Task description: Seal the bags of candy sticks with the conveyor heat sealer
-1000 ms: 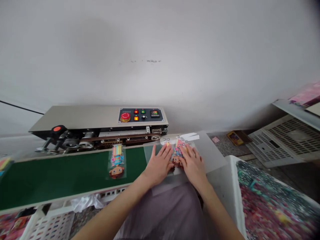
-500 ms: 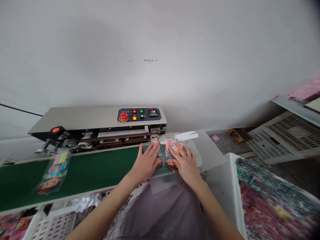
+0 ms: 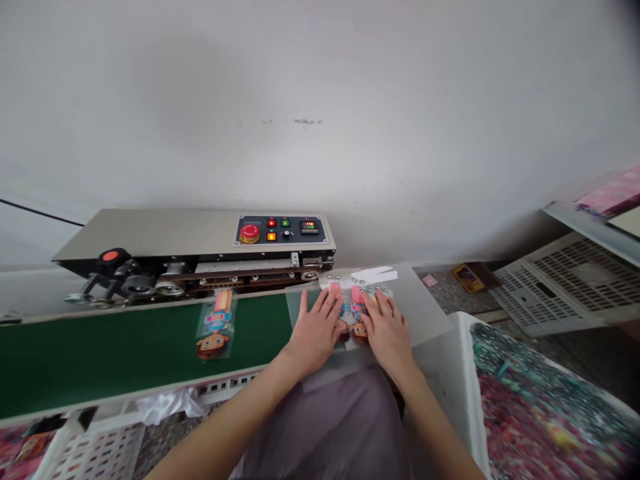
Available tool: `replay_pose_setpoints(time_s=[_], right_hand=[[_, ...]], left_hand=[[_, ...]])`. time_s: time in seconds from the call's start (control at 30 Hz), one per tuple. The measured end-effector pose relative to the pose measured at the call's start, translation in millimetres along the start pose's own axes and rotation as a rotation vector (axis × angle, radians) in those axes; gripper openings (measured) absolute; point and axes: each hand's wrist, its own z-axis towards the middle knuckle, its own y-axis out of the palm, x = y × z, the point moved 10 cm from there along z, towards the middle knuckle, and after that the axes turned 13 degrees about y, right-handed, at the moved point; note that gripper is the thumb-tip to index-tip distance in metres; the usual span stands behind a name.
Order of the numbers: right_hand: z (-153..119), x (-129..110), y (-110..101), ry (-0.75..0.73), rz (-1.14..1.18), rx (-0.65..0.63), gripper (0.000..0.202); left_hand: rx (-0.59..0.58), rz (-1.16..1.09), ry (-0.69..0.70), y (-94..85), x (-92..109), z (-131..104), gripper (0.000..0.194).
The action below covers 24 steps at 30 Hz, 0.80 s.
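Observation:
My left hand [image 3: 315, 333] lies flat with fingers apart on a small clear packet [image 3: 342, 328] that is mostly covered by it. To its right, my right hand [image 3: 389, 331] is spread over more clear packets [image 3: 359, 328]; how many lie under it I cannot tell. These packets show a cartoon face, bright lettering and pink and yellow strips. Both hands rest over a translucent sheet [image 3: 425, 310] at the right end of the green conveyor belt [image 3: 135, 343]. Farther left, another packet [image 3: 215, 328] lies alone on the belt, under the sealing machine [image 3: 165, 233].
A control panel [image 3: 281, 231] with a red stop button faces me. Beside my right arm stands a white foam box [image 3: 473, 373] full of small colourful items. A plastic crate [image 3: 545, 287] lies on the floor at right; a white basket [image 3: 95, 453] sits below the belt.
One packet now lies on the middle of the belt, where the belt was bare. The packet formerly at the belt's left is out of view. Both hands have shifted slightly right.

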Motion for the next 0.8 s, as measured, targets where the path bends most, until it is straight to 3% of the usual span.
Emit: replay_pose_setpoints(time_s=[0.2, 0.33, 0.53, 0.63, 0.8], right_hand=[[-8.3, -43.3, -7.6, -0.093, 0.071, 0.022, 0.047], [-11.2, -50.6, -14.7, -0.100, 0.116, 0.037, 0.048], [-6.3, -25.2, -10.9, -0.065, 0.078, 0.075, 0.046], [3.9, -23.3, -12.9, 0.033, 0.076, 0.103, 0.047], [11.9, -58.9, -16.4, 0.026, 0.147, 0.079, 0.047]], left_hand=[[-0.072, 0.044, -0.099, -18.6, -31.2, -34.5, 0.053], [-0.072, 0.071, -0.184, -33.7, -33.5, -31.6, 0.051], [-0.035, -0.014, 0.003, -9.3, 6.5, -1.6, 0.055], [-0.030, 0.005, -0.006, -3.0, 3.1, -3.6, 0.057], [-0.060, 0.019, -0.027, -8.6, -17.8, -22.9, 0.057]])
